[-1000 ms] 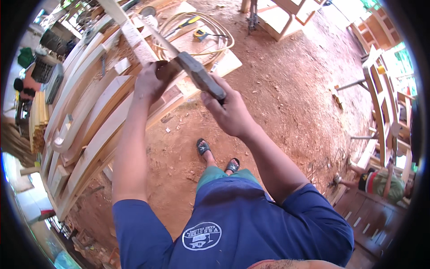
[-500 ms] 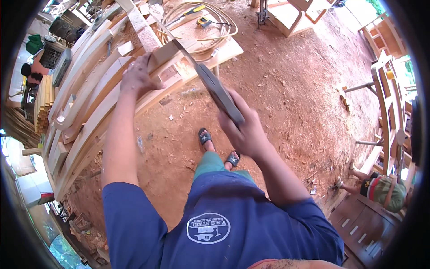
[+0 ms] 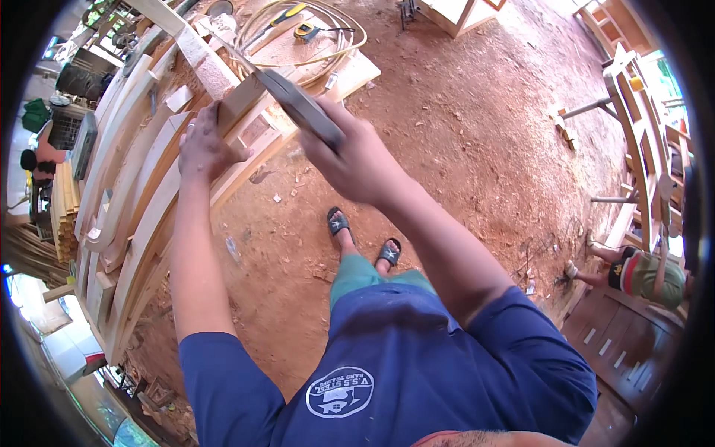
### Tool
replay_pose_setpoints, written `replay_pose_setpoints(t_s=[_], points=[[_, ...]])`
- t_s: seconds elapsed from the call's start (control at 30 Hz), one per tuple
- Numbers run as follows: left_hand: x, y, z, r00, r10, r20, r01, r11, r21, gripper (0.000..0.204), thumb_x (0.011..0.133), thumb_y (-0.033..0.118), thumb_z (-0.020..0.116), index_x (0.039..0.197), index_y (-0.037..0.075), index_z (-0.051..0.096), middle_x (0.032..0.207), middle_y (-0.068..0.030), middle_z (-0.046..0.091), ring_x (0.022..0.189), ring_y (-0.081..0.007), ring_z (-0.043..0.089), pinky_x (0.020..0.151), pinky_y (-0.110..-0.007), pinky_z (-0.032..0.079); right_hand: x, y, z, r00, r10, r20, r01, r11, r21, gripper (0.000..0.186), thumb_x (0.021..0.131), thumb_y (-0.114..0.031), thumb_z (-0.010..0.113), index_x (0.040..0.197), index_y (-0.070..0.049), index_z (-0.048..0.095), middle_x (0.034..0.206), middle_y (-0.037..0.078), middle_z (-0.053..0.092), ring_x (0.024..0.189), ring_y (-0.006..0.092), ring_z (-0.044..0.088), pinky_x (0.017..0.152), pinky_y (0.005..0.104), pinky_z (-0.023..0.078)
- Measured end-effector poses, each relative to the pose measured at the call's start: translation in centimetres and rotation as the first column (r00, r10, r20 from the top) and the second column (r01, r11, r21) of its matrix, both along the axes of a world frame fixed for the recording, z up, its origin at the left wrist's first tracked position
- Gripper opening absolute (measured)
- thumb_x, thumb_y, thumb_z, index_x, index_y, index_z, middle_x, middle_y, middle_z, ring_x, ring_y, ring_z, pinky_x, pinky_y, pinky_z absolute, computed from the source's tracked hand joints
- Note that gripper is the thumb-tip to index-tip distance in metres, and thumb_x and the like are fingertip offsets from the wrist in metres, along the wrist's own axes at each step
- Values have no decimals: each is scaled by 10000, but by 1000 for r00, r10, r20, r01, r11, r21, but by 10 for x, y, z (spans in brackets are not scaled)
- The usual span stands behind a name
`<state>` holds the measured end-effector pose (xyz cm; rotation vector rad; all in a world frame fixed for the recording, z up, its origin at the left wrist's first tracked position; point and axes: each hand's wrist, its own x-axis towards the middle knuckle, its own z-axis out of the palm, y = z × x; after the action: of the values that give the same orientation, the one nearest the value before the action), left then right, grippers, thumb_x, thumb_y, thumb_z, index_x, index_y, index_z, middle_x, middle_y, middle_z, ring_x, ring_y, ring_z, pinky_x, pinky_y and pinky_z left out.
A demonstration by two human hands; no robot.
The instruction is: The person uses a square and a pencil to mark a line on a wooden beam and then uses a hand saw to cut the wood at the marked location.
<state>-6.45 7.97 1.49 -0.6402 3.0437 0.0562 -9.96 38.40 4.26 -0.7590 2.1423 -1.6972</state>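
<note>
A handsaw (image 3: 304, 106) with a dark grey handle is gripped in my right hand (image 3: 350, 153). Its narrow blade runs up and to the left across the end of a wooden piece (image 3: 240, 103) at the bench edge. My left hand (image 3: 205, 147) is closed over that piece, its thumb stretched toward the near side and its fingers on the far left. The blade meets the wood just beyond my left fingers; how deep it sits I cannot make out.
Several curved timbers (image 3: 141, 223) lie stacked at the left. A tape measure (image 3: 305, 31), a coiled hose (image 3: 357, 41) and a yellow-handled tool (image 3: 290, 13) rest on the bench top. Shavings cover the brown floor (image 3: 462, 149). Another person (image 3: 648, 276) is at the far right, near wooden frames (image 3: 633, 119).
My right hand and the saw have moved forward and left, bringing the handle close to the wooden piece. My left hand keeps its hold; the whole view has shifted slightly.
</note>
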Motion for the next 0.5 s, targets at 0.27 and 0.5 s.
replay_pose_setpoints(t_s=[0.27, 0.5], points=[[12, -17, -11, 999, 7, -37, -6, 1000, 7, 1274, 606, 365, 1072, 1676, 97, 435, 1615, -145, 606, 1510, -348, 560, 1272, -478, 457, 101, 105, -8, 993, 28, 116, -27, 1000, -7, 693, 1000, -107, 730, 1630, -42, 448, 1106, 257, 773, 1005, 443, 797, 883, 496, 613], [5, -12, -14, 999, -34, -12, 34, 999, -27, 1248, 593, 410, 1051, 1655, 163, 442, 1577, -123, 602, 1480, -349, 580, 1253, -516, 478, 145, 187, 8, 999, 49, 5, -49, 995, 91, 797, 968, -73, 748, 1682, -38, 397, 1248, 234, 776, 1056, 398, 805, 925, 447, 625]])
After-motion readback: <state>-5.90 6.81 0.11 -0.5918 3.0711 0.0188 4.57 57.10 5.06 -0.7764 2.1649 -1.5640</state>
